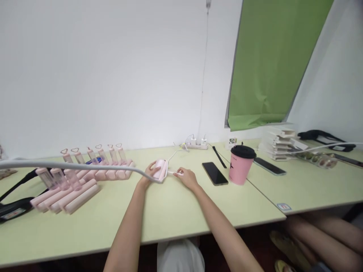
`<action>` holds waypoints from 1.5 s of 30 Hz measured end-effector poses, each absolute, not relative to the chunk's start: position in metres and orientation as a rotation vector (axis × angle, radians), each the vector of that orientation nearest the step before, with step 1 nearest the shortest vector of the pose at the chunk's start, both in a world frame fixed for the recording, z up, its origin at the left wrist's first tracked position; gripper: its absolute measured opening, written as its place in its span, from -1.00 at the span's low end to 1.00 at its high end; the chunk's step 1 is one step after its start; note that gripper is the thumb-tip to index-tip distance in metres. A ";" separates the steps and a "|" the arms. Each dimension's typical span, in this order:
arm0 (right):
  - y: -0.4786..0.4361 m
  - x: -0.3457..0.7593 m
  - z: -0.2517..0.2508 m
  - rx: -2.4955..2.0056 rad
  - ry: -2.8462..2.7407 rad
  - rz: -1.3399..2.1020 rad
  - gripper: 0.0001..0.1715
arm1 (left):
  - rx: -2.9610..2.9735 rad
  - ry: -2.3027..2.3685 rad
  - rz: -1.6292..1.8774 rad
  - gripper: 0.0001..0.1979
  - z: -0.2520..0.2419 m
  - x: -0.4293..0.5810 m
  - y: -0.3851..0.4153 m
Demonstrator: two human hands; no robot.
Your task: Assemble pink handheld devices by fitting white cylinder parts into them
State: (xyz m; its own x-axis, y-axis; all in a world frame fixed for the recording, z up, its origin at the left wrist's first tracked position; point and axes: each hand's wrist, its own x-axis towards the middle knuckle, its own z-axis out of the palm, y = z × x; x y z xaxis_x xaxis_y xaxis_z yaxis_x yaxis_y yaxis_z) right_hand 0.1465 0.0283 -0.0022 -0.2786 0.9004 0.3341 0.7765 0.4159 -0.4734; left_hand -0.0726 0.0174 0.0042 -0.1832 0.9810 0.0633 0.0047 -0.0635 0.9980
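A small pink rounded device [160, 169] lies on the pale green table [170, 211] in front of me. My left hand [149, 174] is wrapped round its left side. My right hand [187, 177] pinches the white plug [173, 173] of a white cable [173, 155] at the device's right end. The cable runs back to a white power strip [196, 145] by the wall.
Rows of pink cylindrical devices [76, 185] lie at the left, some with clear caps. A black phone [214, 173] and a pink cup with black lid [241, 164] sit to the right. Stacked white boxes [279, 144], another phone [269, 166]. Another person's legs [320, 238] show under the table.
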 end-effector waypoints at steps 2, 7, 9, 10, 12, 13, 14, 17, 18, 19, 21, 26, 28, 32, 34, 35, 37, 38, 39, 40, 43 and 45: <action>0.040 0.153 -0.004 -1.444 -2.093 0.263 -0.54 | 1.207 1.282 1.393 -0.22 -0.003 -0.074 0.032; 0.054 0.158 -0.005 -1.525 -2.104 0.205 -0.47 | 1.411 1.759 1.755 -0.18 -0.006 -0.093 0.029; 0.053 0.156 -0.003 -1.589 -2.088 0.201 -0.46 | 1.606 1.974 1.875 -0.29 -0.004 -0.097 0.020; 0.053 0.155 -0.003 -1.611 -2.068 0.193 -0.46 | 1.705 2.099 1.832 -0.35 -0.003 -0.097 0.017; 0.050 0.154 -0.001 -1.623 -2.054 0.200 -0.46 | 1.818 2.324 1.613 -0.45 -0.003 -0.095 0.011; 0.048 0.154 0.000 -1.615 -2.053 0.201 -0.46 | 1.836 2.415 1.480 -0.50 -0.004 -0.094 0.008; 0.046 0.154 0.001 -1.603 -2.057 0.200 -0.47 | 1.827 2.495 1.374 -0.54 -0.005 -0.092 0.005; 0.040 0.152 0.002 -1.570 -2.044 0.132 -0.47 | 1.792 2.644 1.371 -0.60 -0.003 -0.086 0.000; 0.038 0.151 0.003 -1.552 -2.033 0.096 -0.47 | 1.798 2.634 1.474 -0.60 0.000 -0.084 -0.001; 0.037 0.150 0.003 -1.529 -2.022 0.063 -0.47 | 1.821 2.567 1.590 -0.60 0.004 -0.081 -0.001; 0.034 0.147 0.004 -1.463 -2.012 0.021 -0.48 | 1.834 2.288 1.733 -0.60 0.013 -0.074 0.000; 0.024 0.144 0.008 -1.284 -2.073 -0.005 -0.52 | 1.501 1.547 1.363 -0.44 0.029 -0.060 0.002; 0.021 0.144 0.011 -1.227 -2.160 -0.008 -0.50 | 1.399 1.443 1.290 -0.40 0.029 -0.060 0.000; 0.024 0.143 0.009 -1.320 -2.350 -0.021 -0.45 | 1.356 1.405 1.270 -0.47 0.021 -0.055 0.000; 0.029 0.143 0.004 -1.470 -2.396 -0.040 -0.56 | 1.423 1.484 1.306 -0.53 0.014 -0.047 0.002; 0.032 0.144 0.001 -1.540 -2.390 -0.054 -0.62 | 1.470 1.579 1.342 -0.55 0.010 -0.042 0.003; 0.037 0.147 -0.003 -1.680 -2.309 -0.071 -0.68 | 1.589 1.856 1.429 -0.59 0.004 -0.031 0.003; 0.039 0.149 -0.005 -1.750 -2.240 -0.085 -0.70 | 1.653 2.002 1.463 -0.60 0.002 -0.027 0.002; 0.041 0.152 -0.005 -1.815 -2.166 -0.105 -0.70 | 1.713 2.130 1.488 -0.60 0.000 -0.024 0.001; 0.042 0.155 -0.005 -1.866 -2.101 -0.128 -0.69 | 1.766 2.228 1.504 -0.59 -0.002 -0.022 0.000; 0.042 0.159 -0.001 -1.903 -2.039 -0.181 -0.70 | 1.822 2.410 1.494 -0.56 -0.006 -0.025 0.000; 0.040 0.158 0.003 -1.876 -2.092 -0.165 -0.73 | 1.789 2.534 1.483 -0.50 -0.008 -0.032 0.003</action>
